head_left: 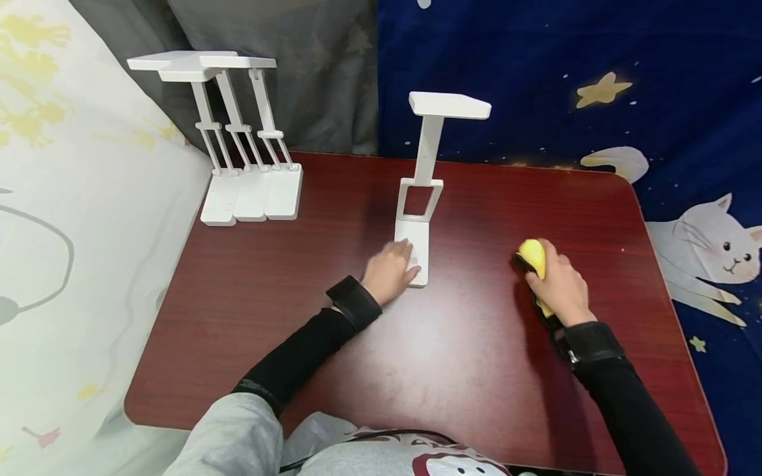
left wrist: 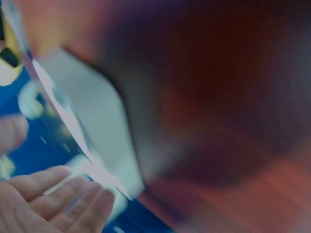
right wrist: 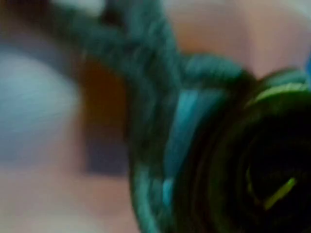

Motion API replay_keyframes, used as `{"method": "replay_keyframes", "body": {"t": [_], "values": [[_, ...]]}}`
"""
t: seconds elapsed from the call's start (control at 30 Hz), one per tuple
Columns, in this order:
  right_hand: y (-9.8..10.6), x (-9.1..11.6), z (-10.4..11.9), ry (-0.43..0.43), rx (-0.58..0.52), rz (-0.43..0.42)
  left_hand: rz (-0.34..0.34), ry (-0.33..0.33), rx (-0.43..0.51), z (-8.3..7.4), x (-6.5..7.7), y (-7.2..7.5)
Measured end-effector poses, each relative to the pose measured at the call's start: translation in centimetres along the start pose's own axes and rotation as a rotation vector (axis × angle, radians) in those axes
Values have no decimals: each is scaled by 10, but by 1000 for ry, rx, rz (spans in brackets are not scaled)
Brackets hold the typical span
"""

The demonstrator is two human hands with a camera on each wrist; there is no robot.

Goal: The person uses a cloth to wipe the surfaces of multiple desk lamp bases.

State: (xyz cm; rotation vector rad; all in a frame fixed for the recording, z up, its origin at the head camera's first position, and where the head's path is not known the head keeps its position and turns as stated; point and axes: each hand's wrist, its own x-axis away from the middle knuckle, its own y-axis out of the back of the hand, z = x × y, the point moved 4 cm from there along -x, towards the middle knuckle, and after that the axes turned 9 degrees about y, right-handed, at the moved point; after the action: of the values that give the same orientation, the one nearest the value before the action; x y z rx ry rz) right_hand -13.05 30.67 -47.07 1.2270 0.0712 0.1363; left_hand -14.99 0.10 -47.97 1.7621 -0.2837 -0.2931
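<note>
A white folding desk lamp (head_left: 427,149) stands upright near the middle of the table, its flat head raised over a jointed arm. On the lamp's base (head_left: 420,248) rests my left hand (head_left: 388,271), fingers extended. The left wrist view shows that hand (left wrist: 58,204) with loosely straight fingers beside a blurred white part of the lamp (left wrist: 92,111). Off to the right, my right hand (head_left: 561,287) grips a yellow and black handheld tool (head_left: 532,256) above the table. Dark, blurred parts of the tool (right wrist: 233,160) fill much of the right wrist view; its exact kind is unclear.
Three similar white lamps (head_left: 252,192) stand side by side at the table's back left corner. Beneath everything is a dark red wooden table (head_left: 333,218) with rounded corners. Grey and blue curtains (head_left: 512,79) hang along its back edge, and a white patterned cloth (head_left: 71,165) hangs at left.
</note>
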Motion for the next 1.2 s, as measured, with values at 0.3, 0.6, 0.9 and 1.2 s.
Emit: {"method": "replay_keyframes", "body": {"t": [0.3, 0.6, 0.9, 1.2], "values": [[-22, -77, 125, 446, -67, 146, 297, -57, 55, 50, -24, -12], [-55, -94, 147, 436, 54, 125, 352, -52, 16, 55, -27, -12], [-52, -67, 149, 487, -10, 208, 347, -39, -15, 55, -27, -10], [-53, -31, 150, 538, -9, 243, 339, -54, -11, 55, -27, -11]]}}
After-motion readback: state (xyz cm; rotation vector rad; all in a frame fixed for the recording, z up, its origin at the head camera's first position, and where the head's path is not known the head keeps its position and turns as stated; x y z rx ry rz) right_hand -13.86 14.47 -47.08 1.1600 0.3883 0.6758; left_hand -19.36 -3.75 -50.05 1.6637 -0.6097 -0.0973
